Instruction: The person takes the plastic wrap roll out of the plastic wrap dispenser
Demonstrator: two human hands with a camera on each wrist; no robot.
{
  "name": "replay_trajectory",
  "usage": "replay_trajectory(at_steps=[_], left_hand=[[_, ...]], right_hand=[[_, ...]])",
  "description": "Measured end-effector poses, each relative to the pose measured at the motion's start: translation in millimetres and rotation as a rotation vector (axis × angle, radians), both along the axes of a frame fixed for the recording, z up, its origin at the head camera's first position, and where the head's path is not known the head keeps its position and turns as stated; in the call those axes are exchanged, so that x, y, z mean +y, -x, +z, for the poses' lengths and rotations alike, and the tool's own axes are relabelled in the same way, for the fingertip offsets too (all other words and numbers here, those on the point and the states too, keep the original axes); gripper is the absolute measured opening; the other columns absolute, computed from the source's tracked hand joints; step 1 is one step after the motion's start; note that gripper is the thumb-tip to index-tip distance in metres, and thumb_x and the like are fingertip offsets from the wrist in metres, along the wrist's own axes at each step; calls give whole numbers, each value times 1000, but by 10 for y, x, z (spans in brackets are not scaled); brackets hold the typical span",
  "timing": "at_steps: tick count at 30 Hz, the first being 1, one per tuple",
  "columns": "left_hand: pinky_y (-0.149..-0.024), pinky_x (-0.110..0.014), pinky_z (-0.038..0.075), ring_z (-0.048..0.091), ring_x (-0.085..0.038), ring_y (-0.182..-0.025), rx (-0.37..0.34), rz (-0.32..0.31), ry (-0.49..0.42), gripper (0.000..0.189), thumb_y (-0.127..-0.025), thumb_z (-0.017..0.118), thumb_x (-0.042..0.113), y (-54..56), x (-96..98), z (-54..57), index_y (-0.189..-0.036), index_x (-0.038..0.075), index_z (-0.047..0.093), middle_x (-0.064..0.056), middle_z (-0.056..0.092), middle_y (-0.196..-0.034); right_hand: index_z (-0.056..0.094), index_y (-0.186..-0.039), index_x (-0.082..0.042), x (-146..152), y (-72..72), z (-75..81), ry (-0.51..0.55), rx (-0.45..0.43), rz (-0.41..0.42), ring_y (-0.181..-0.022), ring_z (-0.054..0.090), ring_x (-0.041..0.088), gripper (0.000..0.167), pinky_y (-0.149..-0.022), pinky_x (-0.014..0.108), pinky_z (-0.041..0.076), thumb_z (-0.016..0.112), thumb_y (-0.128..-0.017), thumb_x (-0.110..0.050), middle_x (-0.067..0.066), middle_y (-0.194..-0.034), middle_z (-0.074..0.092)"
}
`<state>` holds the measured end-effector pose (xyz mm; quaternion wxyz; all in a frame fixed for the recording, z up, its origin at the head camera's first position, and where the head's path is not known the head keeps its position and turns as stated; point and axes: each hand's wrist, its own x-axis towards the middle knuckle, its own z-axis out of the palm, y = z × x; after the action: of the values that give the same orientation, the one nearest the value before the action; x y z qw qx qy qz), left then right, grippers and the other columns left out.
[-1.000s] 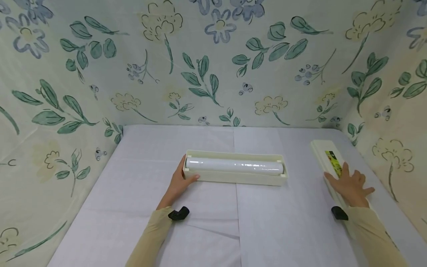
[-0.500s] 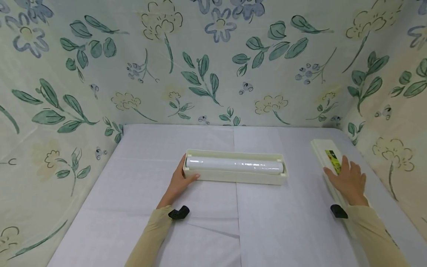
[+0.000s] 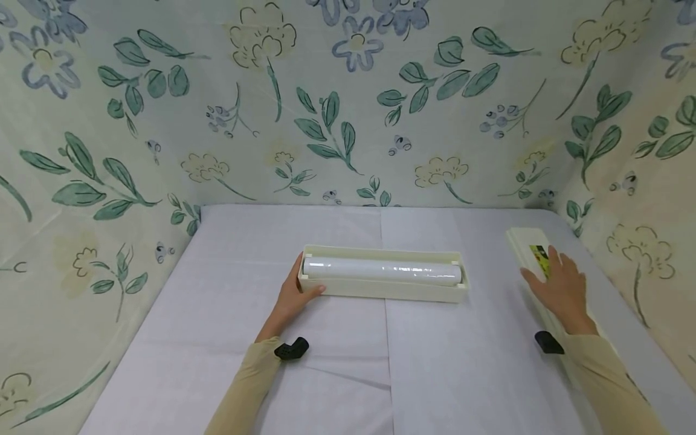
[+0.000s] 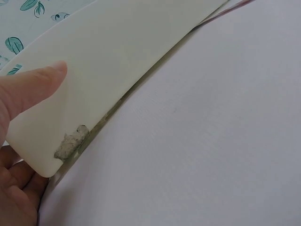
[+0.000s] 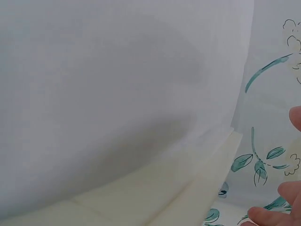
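My left hand (image 3: 287, 302) grips the left end of a long cream box (image 3: 380, 289). A roll of shiny plastic film (image 3: 380, 270) lies inside, and the box stands uncovered. In the left wrist view the thumb presses the outer wall (image 4: 113, 52) while the other fingers curl behind the corner. A rough grey patch (image 4: 72, 142) marks that wall near its edge. At the right, my right hand (image 3: 562, 295) hovers with fingers extended over a long cream lid (image 3: 525, 241), partly covering its yellow-green label (image 3: 539, 258). The right wrist view shows fingertips (image 5: 269, 216) beside the lid (image 5: 178, 207).
A white cloth (image 3: 326, 362) covers the table, with a fold line down its middle. Floral curtains (image 3: 348, 151) close off the back and both sides. The lid slants along the table's right edge, its near part under the right sleeve (image 3: 609, 380).
My right hand has shifted a little left and away from me over the lid, its spread fingers drawing closer together. The left hand and the box have stayed in place.
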<state>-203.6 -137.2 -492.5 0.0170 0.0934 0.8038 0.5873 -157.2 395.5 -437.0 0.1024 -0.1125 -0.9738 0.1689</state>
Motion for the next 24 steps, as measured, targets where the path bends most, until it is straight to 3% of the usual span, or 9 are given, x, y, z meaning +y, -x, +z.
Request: replay_trajectory(at_steps=[17,24], left_hand=[[-106,-48,34,46,-30,-124,45,10,17,94,-81,73,14,-22,9,4,-152,17,13,-17,42,-143],[-106,-48,34,46,-31,-125,25,3,18,94,-81,73,14,-39,11,41,-152,16,12,-17,41,-144]], right_hand=[[14,-147,7,-226,24,79,15,94,110,-127,25,55,78,-100,70,16,47,-94,-40,39,-142,26],[17,-146,8,-326,14,140,13,128,134,-124,28,56,76,-100,67,19,48,-94,-38,40,-140,29]])
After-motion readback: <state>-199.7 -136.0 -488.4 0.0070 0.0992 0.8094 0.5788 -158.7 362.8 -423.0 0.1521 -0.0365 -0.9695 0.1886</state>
